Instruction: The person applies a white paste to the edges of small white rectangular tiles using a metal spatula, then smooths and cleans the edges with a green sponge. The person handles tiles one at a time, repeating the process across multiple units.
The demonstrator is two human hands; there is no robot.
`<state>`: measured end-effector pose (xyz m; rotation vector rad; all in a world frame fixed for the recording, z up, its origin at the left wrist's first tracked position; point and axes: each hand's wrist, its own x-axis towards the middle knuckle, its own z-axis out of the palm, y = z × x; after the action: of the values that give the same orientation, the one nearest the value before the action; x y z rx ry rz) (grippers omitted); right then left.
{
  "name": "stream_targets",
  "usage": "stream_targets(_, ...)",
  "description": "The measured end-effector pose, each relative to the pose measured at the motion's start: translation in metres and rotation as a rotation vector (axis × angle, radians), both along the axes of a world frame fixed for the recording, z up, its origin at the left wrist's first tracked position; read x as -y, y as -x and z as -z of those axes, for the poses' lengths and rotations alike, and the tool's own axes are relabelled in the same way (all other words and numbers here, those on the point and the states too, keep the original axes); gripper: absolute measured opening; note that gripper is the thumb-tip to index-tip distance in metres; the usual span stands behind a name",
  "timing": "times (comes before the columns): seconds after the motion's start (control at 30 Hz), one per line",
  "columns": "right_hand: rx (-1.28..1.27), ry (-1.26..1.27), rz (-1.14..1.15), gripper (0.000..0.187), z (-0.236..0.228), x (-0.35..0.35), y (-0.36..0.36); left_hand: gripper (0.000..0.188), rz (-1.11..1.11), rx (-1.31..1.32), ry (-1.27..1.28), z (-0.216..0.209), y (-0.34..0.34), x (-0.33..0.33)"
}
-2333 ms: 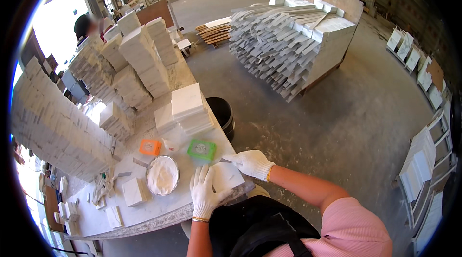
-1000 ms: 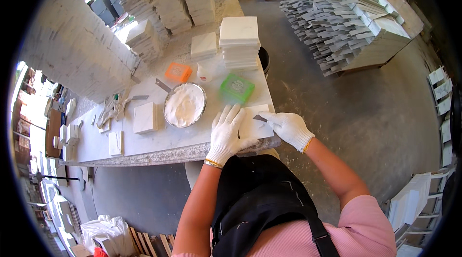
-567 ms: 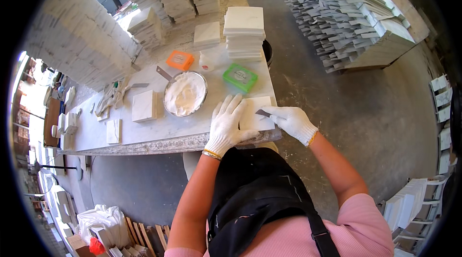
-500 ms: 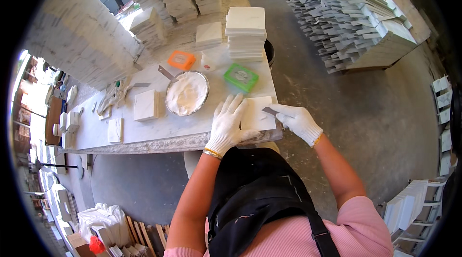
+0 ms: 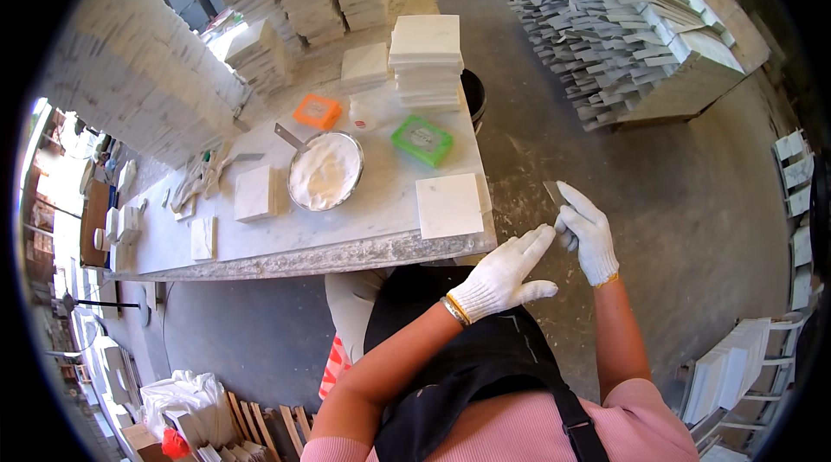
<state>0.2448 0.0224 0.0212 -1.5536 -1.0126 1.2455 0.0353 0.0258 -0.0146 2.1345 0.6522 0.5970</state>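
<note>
One white-gloved right hand is gripping a thin metal blade at the frame's centre right; the left hand, lower and leftward, is extending its fingers, thumb apart, holding nothing visible. A square white tile is lying on the bench near the frame's centre.

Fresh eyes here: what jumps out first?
A bright green block and an orange block catch the eye first, on the pale table near a bowl of white paste. Next, off the table's right corner: a gloved left hand, open, and the right hand gripping a thin blade. A big stack of grey strips stands at upper right.
</note>
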Motion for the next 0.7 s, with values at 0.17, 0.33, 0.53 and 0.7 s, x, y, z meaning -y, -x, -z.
stream_targets(0.17,-0.025,-0.019,-0.125,0.055,-0.019,0.006,0.016,0.056,-0.365,0.225,0.563,-0.025,0.016,-0.004)
stream_targets(0.33,0.000,-0.058,-0.193,0.060,-0.028,0.021,0.038,0.040,-0.393,0.318,0.618,-0.034,0.011,-0.016)
stream_targets(0.53,0.031,-0.036,-0.191,0.064,-0.044,0.040,0.053,0.029,-0.431,0.285,0.829,-0.031,0.007,-0.017)
stream_targets(0.7,0.016,-0.039,-0.179,0.064,-0.045,0.050,0.045,0.024,-0.517,0.330,0.861,-0.041,0.010,-0.019)
